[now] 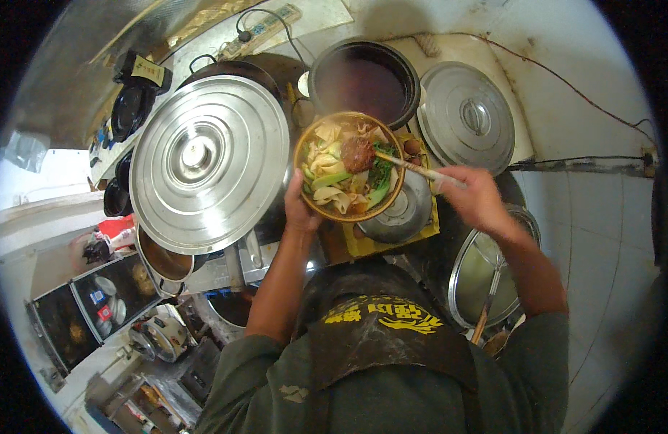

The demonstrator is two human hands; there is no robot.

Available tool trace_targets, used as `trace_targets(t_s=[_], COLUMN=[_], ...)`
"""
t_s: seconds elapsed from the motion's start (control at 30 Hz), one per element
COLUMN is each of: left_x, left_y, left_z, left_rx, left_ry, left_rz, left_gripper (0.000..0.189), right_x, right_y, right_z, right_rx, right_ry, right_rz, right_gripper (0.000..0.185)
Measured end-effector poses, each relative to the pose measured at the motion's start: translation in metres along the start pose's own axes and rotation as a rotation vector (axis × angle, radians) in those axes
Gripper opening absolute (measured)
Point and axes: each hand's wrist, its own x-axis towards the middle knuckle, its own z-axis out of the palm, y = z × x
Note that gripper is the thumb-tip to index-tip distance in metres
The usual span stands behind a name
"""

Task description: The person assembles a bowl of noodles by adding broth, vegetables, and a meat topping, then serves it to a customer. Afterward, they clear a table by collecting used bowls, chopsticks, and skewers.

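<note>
My left hand (302, 205) grips the left side of a yellow-brown bowl (342, 218), its thumb at the rim. Wide flat noodles (326, 163) and green leafy vegetables (378, 176) lie in the bowl with some broth. In my right hand (472, 198) is a long pale-handled utensil (415, 166), possibly a spoon. Its far end is over the bowl at a reddish-brown lump of paste or mince (358, 154); I cannot tell whether the lump rests on the food. Beneath the bowl, a grey metal lid (402, 214) is partly hidden.
A large shiny pot lid (166, 163) is at left. Behind the bowl stands a dark pot (410, 65) of dark liquid, beside another metal lid (448, 125). By my right forearm, a metal pot (454, 295) holds pale liquid and a long-handled strainer or ladle (491, 290). A power strip (266, 27) lies behind.
</note>
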Motion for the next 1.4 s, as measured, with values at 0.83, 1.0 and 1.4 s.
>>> trace_targets(t_s=[0.83, 1.0, 1.4], left_x=[-0.006, -0.012, -0.032], left_y=[0.002, 0.002, 0.002], left_z=[-0.008, -0.01, -0.031], left_rx=[-0.065, -0.031, 0.041], left_ry=[-0.017, -0.01, 0.09], left_rz=[0.021, 0.055, -0.035], left_gripper=[0.059, 0.059, 0.063], right_x=[0.057, 0.13, 0.172], right_y=[0.035, 0.066, 0.052], right_z=[0.018, 0.021, 0.038], right_rx=[0.135, -0.645, -0.92], right_ry=[0.301, 0.394, 0.042], right_rz=[0.14, -0.391, -0.227], right_gripper=[0.029, 0.022, 0.021])
